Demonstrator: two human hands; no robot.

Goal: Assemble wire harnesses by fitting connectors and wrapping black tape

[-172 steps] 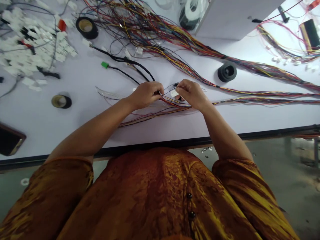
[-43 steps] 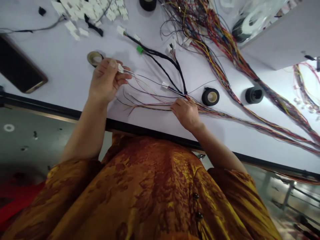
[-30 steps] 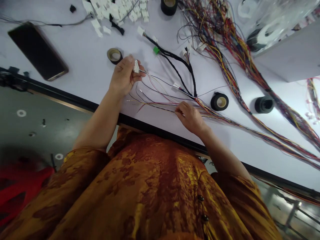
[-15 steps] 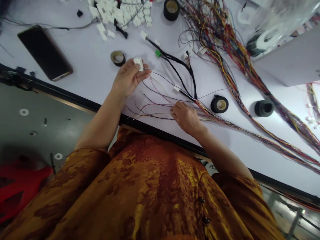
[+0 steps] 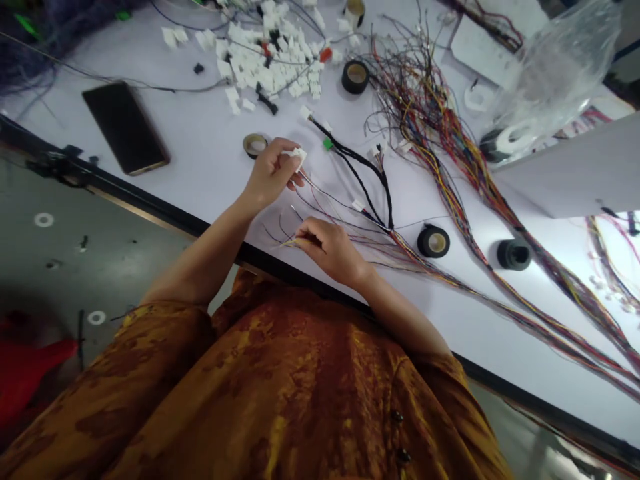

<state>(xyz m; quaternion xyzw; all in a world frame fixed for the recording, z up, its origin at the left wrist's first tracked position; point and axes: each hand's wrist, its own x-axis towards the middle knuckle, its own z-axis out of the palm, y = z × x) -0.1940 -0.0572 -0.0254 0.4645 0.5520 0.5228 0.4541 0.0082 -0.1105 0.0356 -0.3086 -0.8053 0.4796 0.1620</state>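
Between the thumb and fingers of my left hand (image 5: 273, 175) is a white connector housing (image 5: 299, 159), with a few thin wires running from it to the right. My right hand (image 5: 333, 250) pinches a yellowish wire (image 5: 287, 244) near the table's front edge; its end sticks out to the left past the fingertips. Other loose wire ends lie around that hand. Beyond the hands rests a black-taped harness branch (image 5: 370, 163) with white connectors and a green connector (image 5: 327, 143) on its ends.
A pile of white connectors (image 5: 275, 63) lies at the back. Black tape rolls (image 5: 433, 241) sit about the table, one (image 5: 255, 145) beside my left hand. A phone (image 5: 126, 128) lies at left. Long wire bundles (image 5: 465, 160) cross the right side, near a grey box (image 5: 570, 167).
My right hand has moved left along the wires and now pinches a yellowish one near its end. My left hand still holds the connector, now turned. The camera view has shifted.
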